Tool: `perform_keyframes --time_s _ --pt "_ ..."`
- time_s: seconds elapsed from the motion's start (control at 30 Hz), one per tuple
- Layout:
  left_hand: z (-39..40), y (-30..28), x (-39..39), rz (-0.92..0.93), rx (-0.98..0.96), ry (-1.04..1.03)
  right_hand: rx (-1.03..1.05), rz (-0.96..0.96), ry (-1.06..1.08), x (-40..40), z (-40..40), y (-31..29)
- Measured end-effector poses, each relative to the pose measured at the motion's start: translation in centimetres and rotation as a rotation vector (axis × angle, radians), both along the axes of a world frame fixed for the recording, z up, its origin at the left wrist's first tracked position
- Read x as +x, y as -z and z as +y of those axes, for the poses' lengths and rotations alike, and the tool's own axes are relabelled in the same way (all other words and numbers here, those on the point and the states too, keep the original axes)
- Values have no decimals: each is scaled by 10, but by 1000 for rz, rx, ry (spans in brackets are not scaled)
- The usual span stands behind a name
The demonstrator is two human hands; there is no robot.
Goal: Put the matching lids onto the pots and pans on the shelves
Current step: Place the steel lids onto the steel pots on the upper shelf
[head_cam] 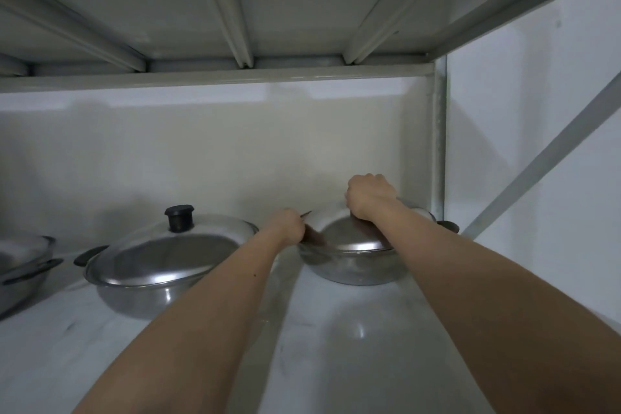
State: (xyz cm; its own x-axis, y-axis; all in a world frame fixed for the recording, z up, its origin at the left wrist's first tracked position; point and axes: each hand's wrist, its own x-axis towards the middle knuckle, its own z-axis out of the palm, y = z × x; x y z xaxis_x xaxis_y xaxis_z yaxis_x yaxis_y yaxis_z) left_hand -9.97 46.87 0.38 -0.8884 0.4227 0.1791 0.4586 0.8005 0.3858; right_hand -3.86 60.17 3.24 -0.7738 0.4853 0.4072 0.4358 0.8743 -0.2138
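On the white shelf (100,346), toward two o'clock, a steel pot (353,265) carries its domed lid (346,232). Right hand (369,195) is clenched over the lid's top; left hand (287,225) grips the pot's nine-o'clock side handle. At ten o'clock sits a lidded pan (151,282), black knob (179,217) upright.

1. Three pots stand in a row on the shelf (336,346), near the back wall (235,144).
2. The right pot (353,267) carries a lid (349,235); both hands are on it.
3. The middle pot (141,299) carries a lid (168,252).
4. The left pot (20,272) is cut off at the frame edge.
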Motion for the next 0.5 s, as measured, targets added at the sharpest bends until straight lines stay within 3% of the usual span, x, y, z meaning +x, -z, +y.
perform_keyframes --time_s 0.37,0.5 --pt "-6 1 1 -62 153 -27 3 -25 -27 -6 1 8" --pt "-11 -8 21 -76 355 -52 39 157 -4 9 -23 4"
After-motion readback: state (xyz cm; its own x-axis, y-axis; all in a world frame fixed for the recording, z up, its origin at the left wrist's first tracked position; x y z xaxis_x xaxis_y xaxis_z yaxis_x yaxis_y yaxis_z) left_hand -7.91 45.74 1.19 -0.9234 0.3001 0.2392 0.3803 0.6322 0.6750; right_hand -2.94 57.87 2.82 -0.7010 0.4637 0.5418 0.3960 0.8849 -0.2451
